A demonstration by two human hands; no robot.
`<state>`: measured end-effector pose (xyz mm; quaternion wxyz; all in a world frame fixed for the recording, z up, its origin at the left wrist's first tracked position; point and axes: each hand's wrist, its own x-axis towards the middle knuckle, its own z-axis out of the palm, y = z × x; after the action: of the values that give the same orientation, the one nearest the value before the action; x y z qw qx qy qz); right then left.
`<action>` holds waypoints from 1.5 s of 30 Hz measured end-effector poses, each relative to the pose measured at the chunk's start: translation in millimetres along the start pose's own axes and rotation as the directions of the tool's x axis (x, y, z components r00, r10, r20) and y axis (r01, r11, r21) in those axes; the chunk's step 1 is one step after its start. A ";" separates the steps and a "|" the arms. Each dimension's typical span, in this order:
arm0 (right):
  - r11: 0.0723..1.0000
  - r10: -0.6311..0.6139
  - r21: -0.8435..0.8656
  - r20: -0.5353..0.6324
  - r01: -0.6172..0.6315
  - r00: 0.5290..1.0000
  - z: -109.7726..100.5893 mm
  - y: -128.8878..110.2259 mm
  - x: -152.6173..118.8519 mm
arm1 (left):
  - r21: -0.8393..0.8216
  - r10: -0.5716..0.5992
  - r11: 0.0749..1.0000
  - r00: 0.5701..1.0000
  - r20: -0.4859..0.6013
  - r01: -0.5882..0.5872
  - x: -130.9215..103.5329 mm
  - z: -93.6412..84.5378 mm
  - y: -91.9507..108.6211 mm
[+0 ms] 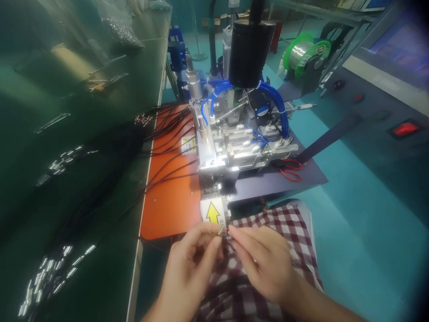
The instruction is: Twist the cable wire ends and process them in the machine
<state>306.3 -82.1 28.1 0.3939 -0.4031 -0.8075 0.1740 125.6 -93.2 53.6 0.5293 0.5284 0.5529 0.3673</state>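
Observation:
In front of my lap, my left hand (192, 264) pinches something small and thin between thumb and forefinger, with a pale, wire-like tip (221, 230) sticking up. Close on its right, my right hand (263, 257) has its thumb and fingertips pressed together by fine reddish strands that look like wire ends. The fingertips hide most of what is held. Just beyond the hands is a machine's front block with a yellow arrow label (212, 213). Thin black cables (167, 176) lie over the orange plate (170, 219) to my left.
A metal machine with blue air tubes (276, 96) stands ahead, a black cylinder (250, 53) above it. On the dark green table lie cable bundles with shiny metal ends (47, 273). Right are a green wire spool (303, 53) and a cabinet with a lit red switch (405, 129).

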 end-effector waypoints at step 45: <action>0.464 0.562 0.544 0.430 -0.699 0.707 12.2 -15.3 33.3 | -0.290 -0.167 0.949 0.978 -0.123 0.125 10.5 -1.3 1.6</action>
<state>276.8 -64.8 46.0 0.3391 -0.4832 -0.5118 0.6242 125.8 -82.6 53.3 0.5826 0.3774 0.5703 0.4393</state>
